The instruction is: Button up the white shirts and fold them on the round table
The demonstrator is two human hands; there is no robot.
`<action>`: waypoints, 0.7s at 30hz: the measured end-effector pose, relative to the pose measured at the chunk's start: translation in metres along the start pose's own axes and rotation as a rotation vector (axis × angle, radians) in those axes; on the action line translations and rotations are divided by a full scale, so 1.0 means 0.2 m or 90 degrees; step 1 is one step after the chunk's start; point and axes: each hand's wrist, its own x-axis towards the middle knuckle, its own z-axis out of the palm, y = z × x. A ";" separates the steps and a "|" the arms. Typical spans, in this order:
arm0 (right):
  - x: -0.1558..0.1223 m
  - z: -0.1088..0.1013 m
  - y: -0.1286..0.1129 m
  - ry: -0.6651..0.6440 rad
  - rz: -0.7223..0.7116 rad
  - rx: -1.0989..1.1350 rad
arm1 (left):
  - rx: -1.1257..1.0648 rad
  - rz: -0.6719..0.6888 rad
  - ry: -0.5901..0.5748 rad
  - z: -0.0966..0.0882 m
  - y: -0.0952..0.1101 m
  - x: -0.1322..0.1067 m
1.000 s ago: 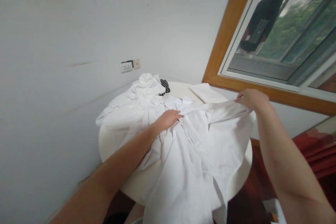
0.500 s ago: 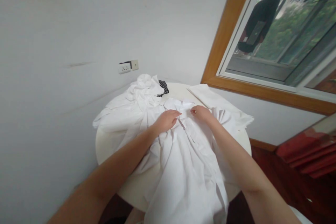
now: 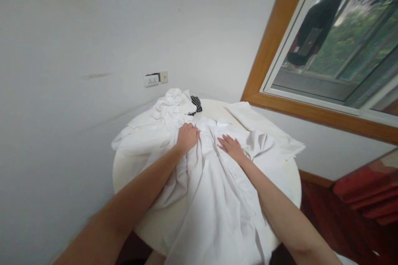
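Note:
A white shirt (image 3: 214, 198) lies spread on a round white table (image 3: 149, 223), its lower part hanging over the near edge. Near the collar, my left hand (image 3: 188, 137) is on the left side of the front, its fingers curled down over the cloth. My right hand (image 3: 230, 147) rests on the right side with its fingers spread, lying on the fabric. The placket runs down between the two hands. A crumpled sleeve part lies to the right of my right hand.
Heaped white cloth (image 3: 146, 132) covers the table's left side, with a black-and-white striped piece (image 3: 195, 104) behind it. Flat white cloth (image 3: 264, 122) lies at the back right. A wall with a power socket (image 3: 151, 80) and a wood-framed window (image 3: 258, 91) stand behind.
My hands have moved apart: the left slid leftward on the shirt, and the right moved down a little and flattened with its fingers spreading. The view has shifted slightly.

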 end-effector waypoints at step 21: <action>-0.06 -0.29 0.01 -0.006 0.011 0.056 | -0.108 0.212 -0.109 0.12 0.17 -0.07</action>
